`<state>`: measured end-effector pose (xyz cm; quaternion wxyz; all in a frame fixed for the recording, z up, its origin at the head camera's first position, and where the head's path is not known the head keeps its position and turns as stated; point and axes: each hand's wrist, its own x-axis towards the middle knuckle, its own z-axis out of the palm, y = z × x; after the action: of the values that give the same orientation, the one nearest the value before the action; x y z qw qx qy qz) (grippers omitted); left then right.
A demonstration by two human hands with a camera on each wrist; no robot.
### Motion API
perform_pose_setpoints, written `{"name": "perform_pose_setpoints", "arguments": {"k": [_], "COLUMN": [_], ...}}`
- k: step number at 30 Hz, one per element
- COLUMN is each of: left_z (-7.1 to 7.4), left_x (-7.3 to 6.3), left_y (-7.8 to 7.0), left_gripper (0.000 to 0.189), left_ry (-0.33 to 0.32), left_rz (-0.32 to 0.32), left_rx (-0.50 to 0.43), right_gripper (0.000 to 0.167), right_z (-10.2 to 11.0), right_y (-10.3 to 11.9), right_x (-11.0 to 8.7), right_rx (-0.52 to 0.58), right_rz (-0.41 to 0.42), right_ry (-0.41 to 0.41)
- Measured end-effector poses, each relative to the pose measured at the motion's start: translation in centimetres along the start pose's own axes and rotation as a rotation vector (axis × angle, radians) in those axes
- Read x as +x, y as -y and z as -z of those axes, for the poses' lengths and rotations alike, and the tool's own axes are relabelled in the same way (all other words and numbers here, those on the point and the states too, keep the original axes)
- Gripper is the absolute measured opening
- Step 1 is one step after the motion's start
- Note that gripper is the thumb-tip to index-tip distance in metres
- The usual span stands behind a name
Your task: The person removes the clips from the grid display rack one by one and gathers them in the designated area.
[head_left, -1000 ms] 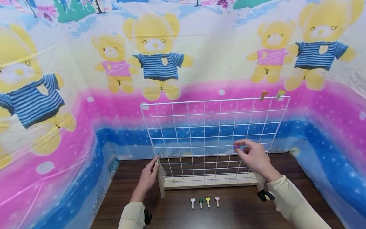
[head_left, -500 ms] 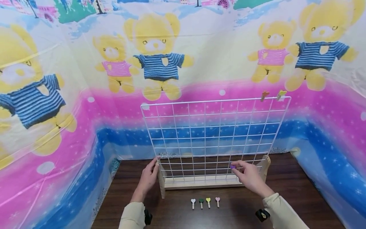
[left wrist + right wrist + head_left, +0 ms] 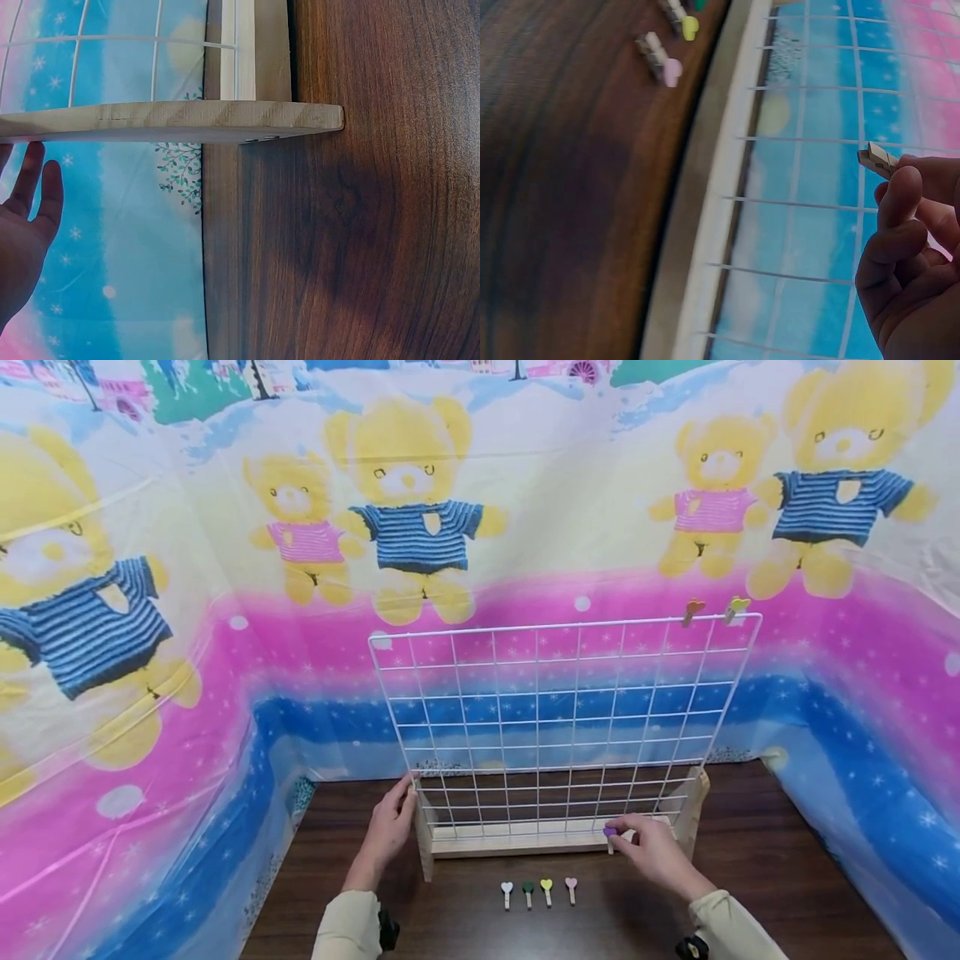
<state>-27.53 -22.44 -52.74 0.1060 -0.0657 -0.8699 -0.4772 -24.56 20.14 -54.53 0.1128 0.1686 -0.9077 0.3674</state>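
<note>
My right hand [image 3: 651, 850] pinches a small wooden clothespin with a purple heart [image 3: 610, 832], in front of the rack's lower right. The right wrist view shows the wooden tip of this clothespin [image 3: 877, 160] poking out past the fingers. At the left side my left hand [image 3: 388, 822] touches the wooden upright [image 3: 422, 831] of the white wire grid rack [image 3: 557, 695]. Its visible fingers [image 3: 51, 196] are fairly straight in the left wrist view; the rest is cut off. An orange heart clothespin [image 3: 692, 610] and a yellow one [image 3: 735, 607] are clipped on the grid's top right edge.
On the dark wooden table [image 3: 465, 935], before the rack, lie clothespins with white [image 3: 507, 893], green [image 3: 528, 893], yellow [image 3: 547, 891] and pink [image 3: 572, 890] hearts. A wooden crossbar [image 3: 540, 842] runs along the rack's base. Bear-printed cloth [image 3: 555, 543] hangs behind.
My right hand has come down from mid-grid to the rack's lower right, carrying the purple heart clothespin. The left hand has stayed at the upright.
</note>
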Motion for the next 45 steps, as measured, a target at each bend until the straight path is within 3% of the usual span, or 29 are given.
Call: {"name": "perform_pose_setpoints", "arguments": {"k": [7, 16, 28, 33, 40, 45], "left_z": [0.0, 0.0, 0.0, -0.1, 0.0, -0.1], "left_x": [-0.1, 0.1, 0.1, 0.2, 0.1, 0.0], "left_y": [0.0, 0.1, -0.1, 0.1, 0.1, 0.1], "left_gripper": [0.04, 0.04, 0.039, 0.04, 0.039, 0.039], "left_ry": [-0.006, -0.016, -0.019, -0.025, -0.016, -0.014], "left_rz": [-0.001, -0.016, -0.007, -0.031, -0.011, -0.009], "left_rx": [-0.011, -0.001, 0.0, 0.006, -0.001, -0.002], "right_gripper": [0.008, 0.007, 0.008, 0.007, 0.004, 0.005], "right_z": [-1.1, -2.4, -4.0, -4.8, -5.6, -6.2], "right_y": [-1.6, -3.1, -4.1, -4.6, -5.2, -5.7], "right_x": [-0.7, -1.2, -1.7, -1.8, -1.9, -2.0], "right_rx": [0.052, 0.028, 0.069, 0.049, 0.031, 0.051], "right_rz": [0.036, -0.044, -0.054, -0.043, -0.018, -0.045], "right_ry": [0.039, 0.116, 0.209, 0.235, 0.26, 0.294]}}
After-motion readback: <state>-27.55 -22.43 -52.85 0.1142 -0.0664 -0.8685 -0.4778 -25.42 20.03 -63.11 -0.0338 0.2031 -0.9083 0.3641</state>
